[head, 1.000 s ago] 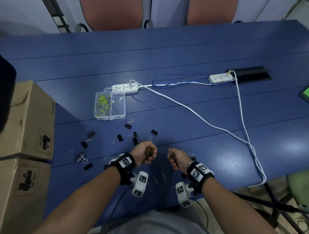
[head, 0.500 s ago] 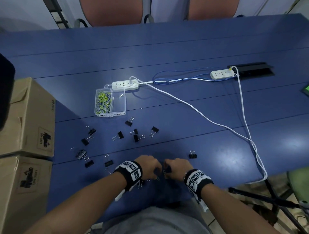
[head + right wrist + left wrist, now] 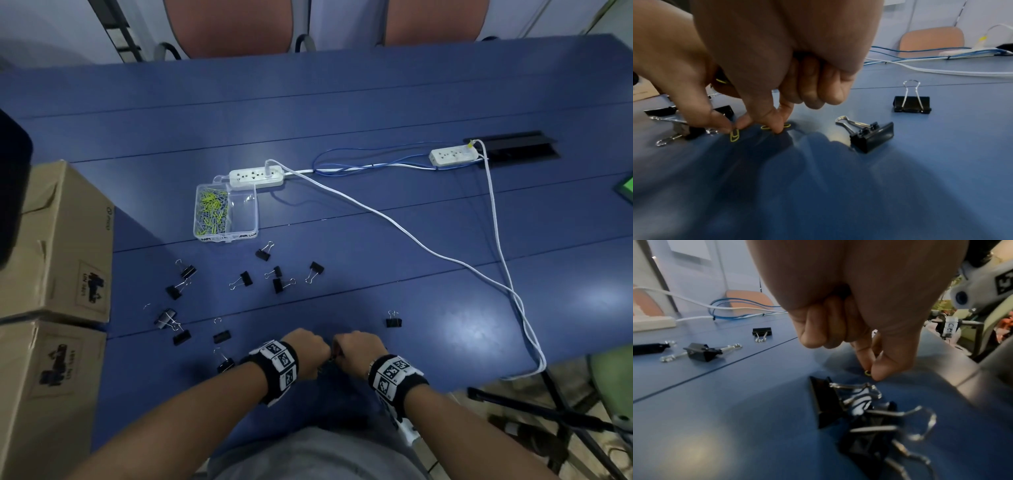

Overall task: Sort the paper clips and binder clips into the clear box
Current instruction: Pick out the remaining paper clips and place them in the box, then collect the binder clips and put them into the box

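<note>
Since a second earlier, both my hands had dropped from mid-air to the surface at the bottom centre of the head view, knuckles nearly touching. My left hand (image 3: 306,353) pinched one yellow paper clip (image 3: 734,135) between thumb and forefinger, the other fingers curled, perhaps round more clips. My right hand (image 3: 356,354) pressed thumb and forefinger onto a second paper clip (image 3: 775,127) lying flat; whether it was gripped yet, I couldn't tell. These clips looked light, thin and springy, likely slippery on the smooth top, so best taken by an end or slid up onto a fingernail. Black binder clips (image 3: 245,279) lay scattered above and left, stiffer and easy to take by their wire handles. The clear box (image 3: 244,219), left half holding paper clips, sat centre-left on the blue surface (image 3: 376,102), beside a white power strip (image 3: 256,175). Cardboard boxes (image 3: 58,246) stood at the left edge; chairs at the top.
</note>
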A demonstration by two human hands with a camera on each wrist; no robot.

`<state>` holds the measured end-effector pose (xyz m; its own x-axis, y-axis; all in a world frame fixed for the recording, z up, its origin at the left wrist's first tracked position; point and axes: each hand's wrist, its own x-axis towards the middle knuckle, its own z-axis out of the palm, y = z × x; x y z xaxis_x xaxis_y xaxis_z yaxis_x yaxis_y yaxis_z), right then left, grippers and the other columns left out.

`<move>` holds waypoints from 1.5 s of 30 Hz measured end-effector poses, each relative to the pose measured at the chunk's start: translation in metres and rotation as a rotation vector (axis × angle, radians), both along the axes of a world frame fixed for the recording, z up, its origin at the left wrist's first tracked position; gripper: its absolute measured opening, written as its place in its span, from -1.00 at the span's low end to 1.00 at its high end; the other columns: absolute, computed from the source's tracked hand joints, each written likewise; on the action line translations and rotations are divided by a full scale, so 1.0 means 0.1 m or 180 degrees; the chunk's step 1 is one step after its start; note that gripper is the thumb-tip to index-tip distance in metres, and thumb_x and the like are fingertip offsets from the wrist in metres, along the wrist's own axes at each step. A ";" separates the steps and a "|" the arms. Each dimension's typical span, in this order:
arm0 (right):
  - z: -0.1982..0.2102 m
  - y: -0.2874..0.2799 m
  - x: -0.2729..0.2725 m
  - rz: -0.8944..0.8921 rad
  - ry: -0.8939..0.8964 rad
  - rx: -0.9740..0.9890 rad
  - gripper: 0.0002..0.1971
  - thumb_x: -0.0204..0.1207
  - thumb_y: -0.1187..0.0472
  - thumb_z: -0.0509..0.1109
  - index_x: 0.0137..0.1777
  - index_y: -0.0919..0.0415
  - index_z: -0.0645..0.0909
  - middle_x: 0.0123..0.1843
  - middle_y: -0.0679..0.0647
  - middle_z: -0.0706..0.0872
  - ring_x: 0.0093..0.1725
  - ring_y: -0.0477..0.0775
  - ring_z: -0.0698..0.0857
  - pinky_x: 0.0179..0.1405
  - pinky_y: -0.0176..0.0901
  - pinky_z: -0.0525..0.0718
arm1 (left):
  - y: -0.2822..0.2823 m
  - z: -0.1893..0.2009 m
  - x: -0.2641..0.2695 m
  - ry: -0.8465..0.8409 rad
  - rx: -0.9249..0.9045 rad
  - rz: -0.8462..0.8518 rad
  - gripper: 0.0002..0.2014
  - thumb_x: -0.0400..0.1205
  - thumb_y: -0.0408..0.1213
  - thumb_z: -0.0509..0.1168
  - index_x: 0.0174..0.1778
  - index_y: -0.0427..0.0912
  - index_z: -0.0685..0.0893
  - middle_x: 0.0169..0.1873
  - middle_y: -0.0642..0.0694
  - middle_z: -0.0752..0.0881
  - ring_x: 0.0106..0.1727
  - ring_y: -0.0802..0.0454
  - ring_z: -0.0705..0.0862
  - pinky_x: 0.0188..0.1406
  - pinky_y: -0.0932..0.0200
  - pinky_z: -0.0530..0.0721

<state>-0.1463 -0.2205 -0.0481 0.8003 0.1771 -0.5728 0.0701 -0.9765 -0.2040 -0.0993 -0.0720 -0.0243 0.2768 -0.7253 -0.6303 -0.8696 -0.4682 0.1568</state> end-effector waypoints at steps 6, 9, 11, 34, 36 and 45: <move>0.00 0.03 0.00 0.0142 -0.0055 -0.0120 -0.73 0.57 0.06 0.24 0.15 0.20 0.56 0.10 0.21 0.73 0.08 0.30 0.70 -0.18 -0.04 0.48 | -0.01 -0.03 0.01 0.0254 0.0024 0.0210 -0.80 0.55 -0.17 0.33 -0.04 -0.22 0.69 -0.04 -0.25 0.75 -0.07 -0.27 0.72 -0.20 0.00 0.57; -0.01 0.02 -0.03 0.0248 -0.0072 -0.0124 -0.70 0.56 0.05 0.26 0.16 0.24 0.53 0.09 0.23 0.74 0.05 0.31 0.71 -0.22 -0.06 0.46 | 0.07 -0.04 0.10 0.0340 -0.0243 0.0608 -0.75 0.53 -0.07 0.27 -0.05 -0.19 0.63 -0.09 -0.22 0.75 -0.11 -0.26 0.71 -0.22 0.05 0.58; -0.01 0.02 -0.04 0.0274 -0.0072 -0.0141 -0.68 0.54 0.04 0.27 0.16 0.25 0.52 0.08 0.23 0.74 0.03 0.32 0.72 -0.24 -0.06 0.46 | 0.14 -0.05 0.16 0.0335 -0.0411 0.0910 -0.74 0.56 -0.03 0.20 -0.03 -0.16 0.57 -0.09 -0.22 0.73 -0.09 -0.26 0.69 -0.21 0.06 0.53; 0.68 0.46 0.93 -0.3168 0.0974 0.3829 -0.79 0.27 0.24 0.19 -0.56 0.15 0.29 -0.56 0.24 0.46 -0.66 -0.01 0.13 -0.55 -0.32 -0.01 | 0.73 0.26 0.91 0.1777 -0.3090 0.5440 -0.83 0.07 -0.46 0.07 -0.65 -0.09 0.27 -0.71 -0.05 0.25 -0.65 0.07 0.15 -0.54 0.37 0.11; 0.79 0.57 1.11 -0.3296 0.1099 0.4249 -0.75 0.35 0.30 0.11 -0.52 0.10 0.23 -0.55 0.21 0.43 -0.69 -0.05 0.11 -0.54 -0.28 -0.08 | 0.82 0.35 1.02 0.1880 -0.3331 0.5614 -0.77 0.21 -0.57 0.01 -0.56 -0.11 0.27 -0.71 -0.05 0.24 -0.67 0.10 0.14 -0.55 0.41 0.09; 0.96 0.91 1.83 -0.3160 0.1401 0.4965 -0.92 0.20 0.25 0.10 -0.43 0.19 0.40 -0.63 0.08 0.33 -0.69 -0.05 0.10 -0.50 -0.27 -0.10 | 1.25 0.56 1.54 0.3035 -0.4429 0.6167 -0.75 0.00 -0.49 0.02 -0.44 -0.21 0.40 -0.64 -0.07 0.30 -0.68 0.09 0.15 -0.62 0.43 0.14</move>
